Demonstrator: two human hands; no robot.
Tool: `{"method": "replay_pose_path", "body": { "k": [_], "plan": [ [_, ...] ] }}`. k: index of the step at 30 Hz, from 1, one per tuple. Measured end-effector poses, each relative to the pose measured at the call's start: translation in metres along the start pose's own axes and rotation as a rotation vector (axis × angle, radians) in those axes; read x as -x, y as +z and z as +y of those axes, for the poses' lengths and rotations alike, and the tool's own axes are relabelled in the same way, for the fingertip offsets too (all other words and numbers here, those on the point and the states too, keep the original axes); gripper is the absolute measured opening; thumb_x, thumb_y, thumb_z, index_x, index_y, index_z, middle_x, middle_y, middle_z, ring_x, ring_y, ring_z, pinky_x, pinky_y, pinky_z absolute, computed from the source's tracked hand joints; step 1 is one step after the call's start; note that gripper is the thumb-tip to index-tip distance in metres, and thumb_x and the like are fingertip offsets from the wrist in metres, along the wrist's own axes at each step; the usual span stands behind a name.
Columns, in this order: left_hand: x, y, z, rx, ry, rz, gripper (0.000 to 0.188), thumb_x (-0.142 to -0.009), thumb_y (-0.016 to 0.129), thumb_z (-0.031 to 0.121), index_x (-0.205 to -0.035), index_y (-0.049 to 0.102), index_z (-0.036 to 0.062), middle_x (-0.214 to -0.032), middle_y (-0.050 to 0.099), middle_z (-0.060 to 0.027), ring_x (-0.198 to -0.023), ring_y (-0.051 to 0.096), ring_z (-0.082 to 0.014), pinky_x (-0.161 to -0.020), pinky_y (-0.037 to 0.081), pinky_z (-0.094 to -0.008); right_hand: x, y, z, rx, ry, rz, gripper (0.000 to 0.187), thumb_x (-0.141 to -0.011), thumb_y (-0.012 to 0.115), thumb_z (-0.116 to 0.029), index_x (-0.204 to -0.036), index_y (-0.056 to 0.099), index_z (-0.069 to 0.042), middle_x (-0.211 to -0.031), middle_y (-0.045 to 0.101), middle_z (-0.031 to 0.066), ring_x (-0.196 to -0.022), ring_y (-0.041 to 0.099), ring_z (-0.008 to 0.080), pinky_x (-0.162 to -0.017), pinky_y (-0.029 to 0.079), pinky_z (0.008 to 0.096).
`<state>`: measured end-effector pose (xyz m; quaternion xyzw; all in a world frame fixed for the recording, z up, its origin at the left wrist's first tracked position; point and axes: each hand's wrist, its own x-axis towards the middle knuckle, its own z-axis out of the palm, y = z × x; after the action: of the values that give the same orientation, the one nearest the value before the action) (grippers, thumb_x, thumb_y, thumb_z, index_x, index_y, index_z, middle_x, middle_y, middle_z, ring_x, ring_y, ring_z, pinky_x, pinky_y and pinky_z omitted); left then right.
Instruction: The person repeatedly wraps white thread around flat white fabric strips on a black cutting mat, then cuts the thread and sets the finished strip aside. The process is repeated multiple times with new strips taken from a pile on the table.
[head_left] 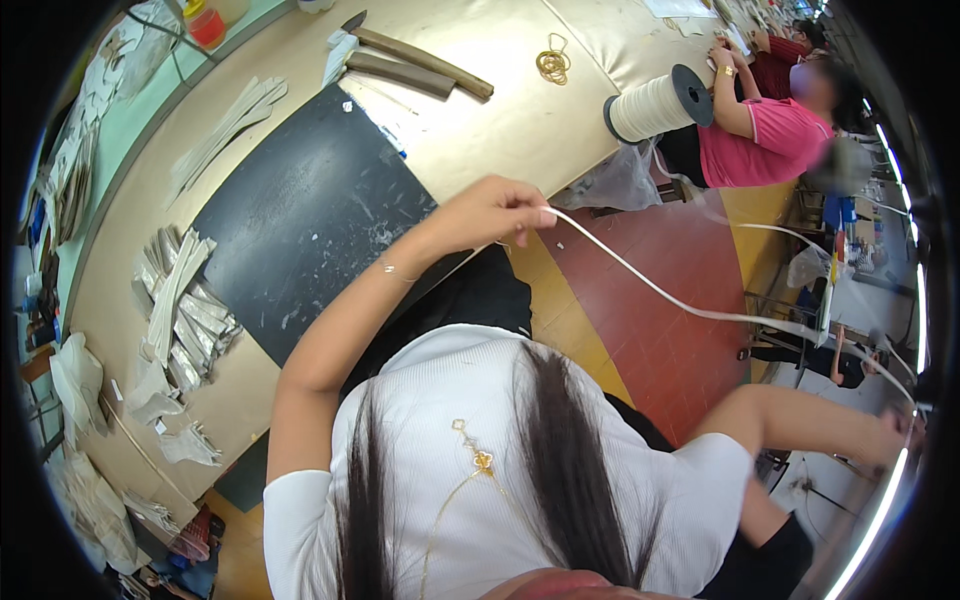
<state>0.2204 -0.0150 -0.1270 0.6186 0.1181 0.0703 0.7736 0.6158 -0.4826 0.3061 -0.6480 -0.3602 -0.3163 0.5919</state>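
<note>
A flat white cord (680,308) stretches from my left hand out to the far right, curving down toward my right hand. My left hand (500,213) pinches one end between thumb and fingers, just over the table's near edge. Far out at the right rim, my right hand (893,437) is blurred, its arm held wide; the cord runs into its closed fingers. A large spool (650,105) wound with off-white cord stands on the table's right edge, a loose strand trailing from it.
A black mat (310,215) covers part of the table (500,130). Bundles of pale strips (180,310) lie at left. A hammer (420,60) and a coil of gold cord (553,62) lie at the back. A co-worker in a pink shirt (765,145) sits beyond the spool.
</note>
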Motion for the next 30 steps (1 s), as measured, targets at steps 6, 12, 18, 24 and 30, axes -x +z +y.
{"method": "replay_pose_path", "body": {
  "k": [6, 12, 18, 24, 30],
  "plan": [
    [0.008, -0.003, 0.084, -0.029, -0.089, -0.011, 0.024, -0.097, 0.070, 0.025, -0.096, 0.073, 0.0017, -0.068, 0.055, 0.0050, -0.062, 0.047, -0.0045, -0.057, 0.040, -0.0212, 0.238, -0.052, 0.231, 1.706, 0.838, -0.455, 0.058, -0.090, 0.071, -0.053, -0.107, 0.075, 0.003, -0.092, 0.076, 0.0142, -0.078, 0.072, 0.0286, -0.068, 0.058, 0.0417],
    [-0.006, 0.026, 0.084, -0.110, -0.094, -0.120, 0.022, -0.098, 0.070, 0.023, -0.094, 0.069, 0.0014, -0.069, 0.054, 0.0058, -0.060, 0.045, -0.0024, -0.053, 0.036, -0.0217, 0.309, 0.232, 0.112, 0.404, 0.435, -0.853, 0.038, -0.104, 0.058, -0.035, -0.120, 0.074, -0.004, -0.092, 0.074, 0.0016, -0.078, 0.063, 0.0099, -0.071, 0.050, 0.0259],
    [0.002, 0.024, 0.097, -0.274, -0.133, 0.064, 0.023, -0.096, 0.071, 0.021, -0.085, 0.065, 0.0011, -0.069, 0.054, 0.0054, -0.062, 0.043, -0.0010, -0.053, 0.035, -0.0202, 0.336, 0.368, -0.017, -0.400, 0.907, -1.638, 0.035, -0.103, 0.060, -0.031, -0.124, 0.067, -0.004, -0.067, 0.054, -0.0053, -0.057, 0.048, 0.0036, -0.052, 0.038, 0.0208],
    [0.035, -0.018, 0.116, -0.068, -0.365, -0.043, 0.019, -0.093, 0.074, 0.015, -0.083, 0.067, -0.0003, -0.063, 0.059, 0.0010, -0.047, 0.051, -0.0052, -0.043, 0.038, -0.0209, 0.288, 0.333, 0.000, -0.582, 0.758, -1.427, 0.016, -0.093, 0.072, -0.020, -0.089, 0.072, -0.004, -0.066, 0.059, -0.0019, -0.051, 0.045, 0.0020, -0.044, 0.029, 0.0206],
    [0.087, -0.055, 0.139, -0.018, -0.370, -0.070, 0.016, -0.093, 0.074, 0.014, -0.087, 0.073, -0.0013, -0.062, 0.062, -0.0031, -0.047, 0.057, -0.0077, -0.044, 0.042, -0.0212, 0.209, 0.232, 0.045, -1.306, 0.725, -0.736, 0.015, -0.102, 0.061, -0.014, -0.088, 0.059, -0.009, -0.072, 0.053, -0.0001, -0.042, 0.041, 0.0045, -0.049, 0.033, 0.0181]
  ]
}}
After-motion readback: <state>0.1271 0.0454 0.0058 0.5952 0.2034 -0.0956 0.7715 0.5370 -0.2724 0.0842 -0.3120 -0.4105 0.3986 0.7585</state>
